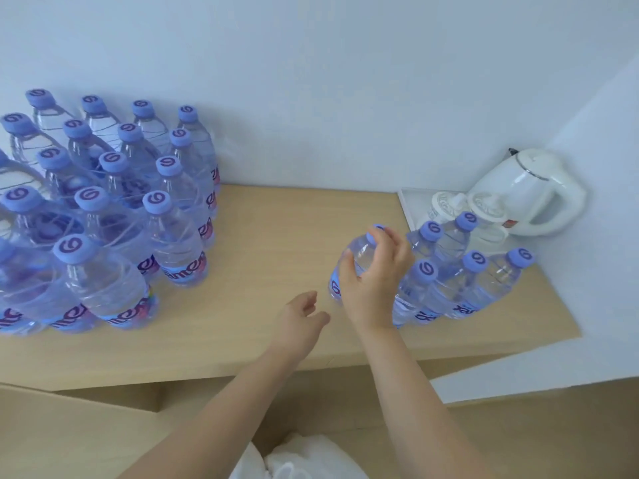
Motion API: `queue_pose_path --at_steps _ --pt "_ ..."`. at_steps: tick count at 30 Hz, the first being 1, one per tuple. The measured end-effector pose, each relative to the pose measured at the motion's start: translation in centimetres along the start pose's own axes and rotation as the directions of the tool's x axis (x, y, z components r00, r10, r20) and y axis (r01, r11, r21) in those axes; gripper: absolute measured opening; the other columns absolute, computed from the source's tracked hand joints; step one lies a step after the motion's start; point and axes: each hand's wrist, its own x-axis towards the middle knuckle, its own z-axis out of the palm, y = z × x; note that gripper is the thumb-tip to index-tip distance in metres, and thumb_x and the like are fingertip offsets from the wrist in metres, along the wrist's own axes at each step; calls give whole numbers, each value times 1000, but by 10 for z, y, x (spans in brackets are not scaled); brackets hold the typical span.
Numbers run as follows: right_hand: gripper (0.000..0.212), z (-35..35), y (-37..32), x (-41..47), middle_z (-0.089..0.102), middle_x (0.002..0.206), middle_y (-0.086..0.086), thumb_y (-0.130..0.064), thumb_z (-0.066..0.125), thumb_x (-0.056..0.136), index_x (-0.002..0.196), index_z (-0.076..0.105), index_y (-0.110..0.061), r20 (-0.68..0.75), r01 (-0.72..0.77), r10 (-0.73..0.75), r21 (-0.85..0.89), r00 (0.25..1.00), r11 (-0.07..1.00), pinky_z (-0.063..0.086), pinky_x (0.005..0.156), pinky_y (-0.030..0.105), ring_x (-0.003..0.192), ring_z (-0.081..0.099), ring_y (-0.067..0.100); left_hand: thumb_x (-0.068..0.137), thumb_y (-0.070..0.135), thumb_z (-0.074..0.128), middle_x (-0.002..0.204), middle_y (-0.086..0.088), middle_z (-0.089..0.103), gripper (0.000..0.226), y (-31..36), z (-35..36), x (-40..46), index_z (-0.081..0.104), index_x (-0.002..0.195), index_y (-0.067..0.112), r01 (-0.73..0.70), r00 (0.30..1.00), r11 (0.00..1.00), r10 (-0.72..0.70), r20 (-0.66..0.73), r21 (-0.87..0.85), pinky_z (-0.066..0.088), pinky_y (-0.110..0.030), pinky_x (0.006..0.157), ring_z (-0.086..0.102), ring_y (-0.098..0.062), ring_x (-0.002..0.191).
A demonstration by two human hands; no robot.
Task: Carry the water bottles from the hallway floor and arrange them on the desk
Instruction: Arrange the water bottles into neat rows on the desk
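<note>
A clear water bottle (358, 257) with a purple cap stands on the light wooden desk (276, 236), and my right hand (375, 271) is wrapped around its shoulder and cap. It stands just left of a small group of several like bottles (463, 281) near the right end of the desk. My left hand (301, 314) hovers over the desk a little left of the held bottle, fingers loosely apart and holding nothing. A large block of several shrink-wrapped bottles (103, 216) fills the desk's left end.
A white electric kettle (529, 191) and upturned cups (449, 205) sit on a white tray (411, 205) in the back right corner by the wall. The desk's front edge (242, 371) runs below my forearms. White cloth (297, 458) shows at the bottom.
</note>
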Motion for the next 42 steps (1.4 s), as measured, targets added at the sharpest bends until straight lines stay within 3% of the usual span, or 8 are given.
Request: queue_pose_path --at_steps 3,6,14,18,24,33,37,42 --pt "58 3 11 13 38 137 10 -11 62 86 136 34 -3 170 -317 303 62 938 946 28 102 29 130 31 25 84 9 60 135 4 51 54 1 3 -1 47 136 14 -6 1000 1000 6 -4 -2 37 -22 88 50 -10 118" --pt "43 4 19 23 50 118 7 -21 61 89 124 43 -4 270 -494 456 90 848 865 35 90 26 116 47 26 84 8 61 134 5 52 53 0 -3 -4 49 134 17 -6 1000 999 6 13 32 37 -22 86 49 -9 115" --pt "20 0 -18 19 60 88 -6 -39 67 80 83 55 -24 260 -391 339 188 904 901 39 74 27 88 57 15 65 12 83 124 17 47 97 3 -47 -15 28 142 27 -66 993 993 55 109 101 42 -16 86 50 3 113" --pt "26 8 -57 27 63 74 -11 -40 76 70 80 59 -23 415 -511 365 326 833 796 49 70 29 74 63 11 57 -9 83 89 4 69 74 12 -80 -25 50 122 6 -126 983 987 137 122 -95 50 -18 64 65 -4 74" --pt "59 39 -86 27 69 96 -15 -41 79 63 113 51 -28 781 -462 145 199 608 864 52 84 32 91 65 4 56 8 77 85 -6 71 51 13 -140 -49 61 103 -2 -71 961 982 114 252 -176 50 -20 70 65 -13 78" --pt "74 93 -118 -9 68 103 -4 -46 80 46 111 54 -22 835 -451 100 188 541 873 52 88 40 97 65 13 57 -8 78 95 -8 69 61 -12 -178 -48 57 112 8 -31 999 971 26 -28 -235 53 -23 68 65 -11 82" --pt "58 109 -124 -31 64 96 -16 -33 87 53 102 55 -27 804 -393 100 175 587 903 44 71 18 89 60 -2 64 -7 74 114 -7 64 58 -25 -188 -42 59 118 8 11 982 960 -62 -178 -278 49 -23 76 60 -20 99" --pt "52 121 -126 -49 60 96 -19 -30 87 57 94 50 -32 771 -345 73 196 632 918 41 70 13 90 54 -6 61 11 67 96 -3 59 32 -40 -192 -42 61 92 7 116 949 948 -193 -248 -296 44 -23 77 53 -22 94"
